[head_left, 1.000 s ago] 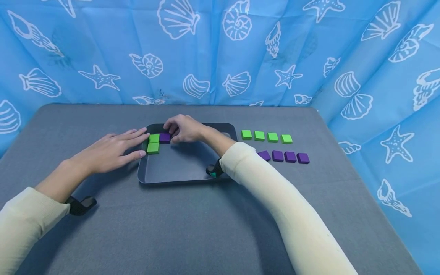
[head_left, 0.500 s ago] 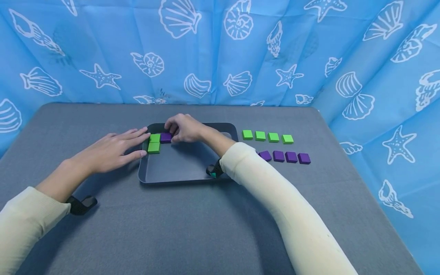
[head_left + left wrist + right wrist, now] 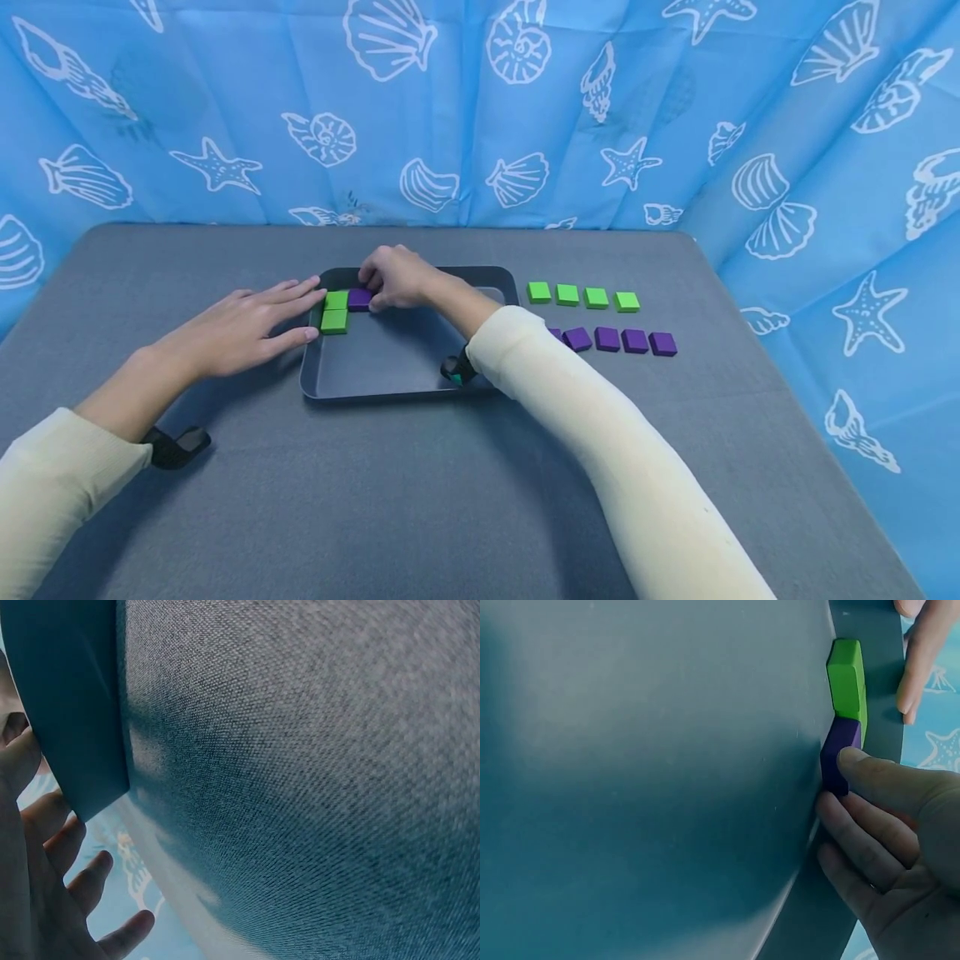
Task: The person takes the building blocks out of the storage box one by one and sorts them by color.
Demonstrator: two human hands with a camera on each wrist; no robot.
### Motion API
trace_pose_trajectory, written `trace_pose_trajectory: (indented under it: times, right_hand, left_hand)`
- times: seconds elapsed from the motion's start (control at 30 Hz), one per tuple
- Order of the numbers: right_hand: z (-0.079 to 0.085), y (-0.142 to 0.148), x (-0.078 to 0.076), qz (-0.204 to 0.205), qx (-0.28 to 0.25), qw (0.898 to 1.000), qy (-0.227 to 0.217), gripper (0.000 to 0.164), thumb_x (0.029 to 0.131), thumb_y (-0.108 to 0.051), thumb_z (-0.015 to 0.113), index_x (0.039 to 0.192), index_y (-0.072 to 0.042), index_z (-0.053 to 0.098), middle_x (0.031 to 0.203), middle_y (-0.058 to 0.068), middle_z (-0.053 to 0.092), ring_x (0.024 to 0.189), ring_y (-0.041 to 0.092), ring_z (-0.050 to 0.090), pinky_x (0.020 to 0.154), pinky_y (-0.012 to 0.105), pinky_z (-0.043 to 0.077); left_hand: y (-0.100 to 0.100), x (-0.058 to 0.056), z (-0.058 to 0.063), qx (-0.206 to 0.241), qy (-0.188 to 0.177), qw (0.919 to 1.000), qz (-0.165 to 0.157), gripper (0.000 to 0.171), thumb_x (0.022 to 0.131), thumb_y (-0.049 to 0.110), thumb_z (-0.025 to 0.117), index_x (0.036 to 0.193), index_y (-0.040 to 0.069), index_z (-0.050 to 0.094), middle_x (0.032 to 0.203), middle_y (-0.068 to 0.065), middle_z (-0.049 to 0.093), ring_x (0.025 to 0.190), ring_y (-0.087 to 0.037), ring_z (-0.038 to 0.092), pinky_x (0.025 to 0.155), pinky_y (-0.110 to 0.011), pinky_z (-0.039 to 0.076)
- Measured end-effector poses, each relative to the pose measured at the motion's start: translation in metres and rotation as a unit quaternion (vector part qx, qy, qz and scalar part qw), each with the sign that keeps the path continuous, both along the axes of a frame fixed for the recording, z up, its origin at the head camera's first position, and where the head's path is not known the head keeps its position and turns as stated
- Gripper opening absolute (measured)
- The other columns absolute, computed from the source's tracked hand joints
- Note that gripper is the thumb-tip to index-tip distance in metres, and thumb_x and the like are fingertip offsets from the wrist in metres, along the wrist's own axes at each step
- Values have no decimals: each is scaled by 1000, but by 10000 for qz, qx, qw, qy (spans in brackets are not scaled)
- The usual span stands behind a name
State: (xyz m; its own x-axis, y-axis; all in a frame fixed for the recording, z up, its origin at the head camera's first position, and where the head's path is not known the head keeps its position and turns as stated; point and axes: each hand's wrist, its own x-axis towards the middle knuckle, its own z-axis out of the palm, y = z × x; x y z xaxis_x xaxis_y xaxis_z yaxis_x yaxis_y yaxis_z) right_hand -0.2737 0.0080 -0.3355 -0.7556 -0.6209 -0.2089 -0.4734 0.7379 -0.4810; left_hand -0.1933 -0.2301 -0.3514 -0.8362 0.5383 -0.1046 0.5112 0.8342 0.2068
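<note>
A shallow dark tray (image 3: 382,367) lies on the table. In its far left corner two green blocks (image 3: 334,322) stand one in front of the other against the left wall. A purple block (image 3: 359,300) sits right of the far green one, touching it in the right wrist view. My right hand (image 3: 400,277) pinches this purple block, its thumb (image 3: 870,769) on the near edge and other fingers at the side, partly hidden. My left hand (image 3: 251,329) rests against the tray's left rim with fingers straight and spread, holding nothing; its fingertips (image 3: 97,862) show in the left wrist view.
Right of the tray, several green blocks (image 3: 567,295) form a row on the grey table (image 3: 420,492). A row of several purple blocks (image 3: 607,339) lies nearer, its left end partly covered by my right sleeve (image 3: 570,417). A blue shell-patterned curtain (image 3: 465,108) hangs behind the table.
My right forearm has shifted slightly left, uncovering part of another purple block in the near row. The right thumb has moved slightly left at the purple block. My left hand stays put.
</note>
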Motion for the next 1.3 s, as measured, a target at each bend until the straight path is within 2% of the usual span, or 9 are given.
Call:
trace_pose_trajectory:
  times: [0.3,0.5,0.73,0.97,1.3]
  right_hand:
    - [-2,-7,1,-44,397,9986,359,43,89,-17,77,129,-6,65,122,5,70,111,14,64,98,29,48]
    - [2,0,6,142,342,9990,245,41,90,-13,75,129,-6,64,125,7,68,115,15,63,99,28,48]
    - [10,19,12,530,41,9986,6,38,91,-8,73,128,-3,63,125,9,68,116,15,63,98,24,48]
    - [21,43,17,774,-250,9967,7,39,90,-4,72,127,2,63,121,11,69,113,17,64,96,23,49]
    - [43,88,25,779,-517,9956,-91,39,90,0,70,127,3,63,121,12,68,110,17,66,97,30,51]
  left_hand:
    - [0,0,1,-44,15,10000,-36,69,102,53,46,157,13,32,163,-15,24,146,-42,27,107,-71,25]
    - [3,1,2,-100,10,9999,-58,69,102,52,46,157,12,32,162,-16,25,145,-44,27,106,-72,24]
    - [3,1,3,-190,5,9998,-102,69,102,52,46,157,11,32,162,-17,25,145,-44,26,106,-72,24]
    - [2,0,4,-189,-49,9997,-114,70,102,53,45,157,11,31,162,-17,24,145,-45,26,106,-72,24]
    - [2,-1,4,-65,49,9999,-83,69,102,52,47,156,11,34,162,-15,26,146,-42,27,106,-72,25]
